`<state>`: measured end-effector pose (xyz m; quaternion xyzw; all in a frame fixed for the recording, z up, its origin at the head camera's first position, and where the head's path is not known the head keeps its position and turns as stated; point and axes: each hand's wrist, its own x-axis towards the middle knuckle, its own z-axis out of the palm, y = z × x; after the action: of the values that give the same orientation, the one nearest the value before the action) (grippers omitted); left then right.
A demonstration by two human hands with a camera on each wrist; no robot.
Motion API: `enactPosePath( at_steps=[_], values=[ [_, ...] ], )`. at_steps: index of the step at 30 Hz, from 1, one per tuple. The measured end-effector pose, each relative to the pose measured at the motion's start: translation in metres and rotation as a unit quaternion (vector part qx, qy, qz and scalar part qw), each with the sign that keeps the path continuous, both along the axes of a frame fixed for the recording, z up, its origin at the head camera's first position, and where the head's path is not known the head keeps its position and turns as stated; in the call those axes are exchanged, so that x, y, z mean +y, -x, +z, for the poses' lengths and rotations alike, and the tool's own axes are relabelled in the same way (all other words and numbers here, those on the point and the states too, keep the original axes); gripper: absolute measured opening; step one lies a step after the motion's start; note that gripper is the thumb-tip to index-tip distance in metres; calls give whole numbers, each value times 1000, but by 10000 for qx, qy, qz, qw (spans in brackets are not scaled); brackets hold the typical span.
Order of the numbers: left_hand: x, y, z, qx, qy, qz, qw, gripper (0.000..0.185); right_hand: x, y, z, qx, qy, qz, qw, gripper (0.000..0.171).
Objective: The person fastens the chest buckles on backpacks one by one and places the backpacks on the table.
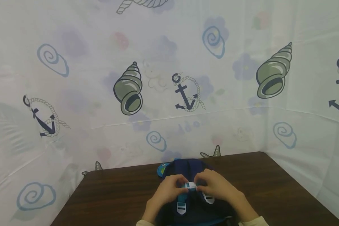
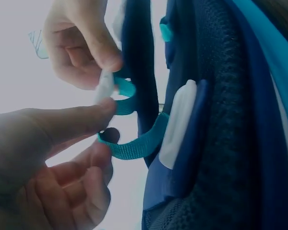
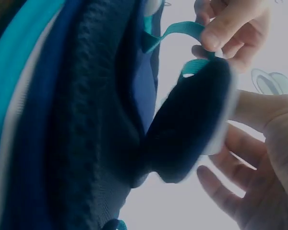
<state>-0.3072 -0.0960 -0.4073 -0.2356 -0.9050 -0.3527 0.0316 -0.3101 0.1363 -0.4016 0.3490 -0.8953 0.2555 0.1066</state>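
Observation:
A dark navy backpack (image 1: pixel 206 215) with teal webbing lies on the table, its shoulder straps facing up. Over its middle, a white plastic buckle (image 1: pixel 190 185) is held between both hands. My left hand (image 1: pixel 169 189) pinches the buckle's left end, where a teal webbing strap (image 2: pixel 134 147) loops down to the bag. From the other side my right hand (image 1: pixel 216 184) pinches its right end with thumb and fingers. In the right wrist view a dark padded strap (image 3: pixel 194 117) covers part of that grip. White strap adjusters (image 1: pixel 181 208) sit below the hands on both shoulder straps.
The brown wooden table (image 1: pixel 115 194) extends to both sides of the backpack. A small blue and green item with a ball print (image 1: pixel 161 169) shows at the bag's far left edge. White curtains (image 1: pixel 164 125) printed with shells and anchors hang behind and beside the table.

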Motion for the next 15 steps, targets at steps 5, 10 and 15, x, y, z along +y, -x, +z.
enactPosePath(
  at_steps=[5, 10, 15],
  values=[
    [1, 1, -5, -213, 492, -74, 9985, 17, -4, 0, -7, -483, -358, 70, 9982, 14],
    [2, -1, -11, -427, 876, -153, 9951, 16, -10, 2, -19, -939, -532, 173, 9940, 15],
    [1, -2, -14, -504, 957, -160, 9940, 16, -15, 1, -26, -1150, -551, 169, 9917, 19]
  ],
)
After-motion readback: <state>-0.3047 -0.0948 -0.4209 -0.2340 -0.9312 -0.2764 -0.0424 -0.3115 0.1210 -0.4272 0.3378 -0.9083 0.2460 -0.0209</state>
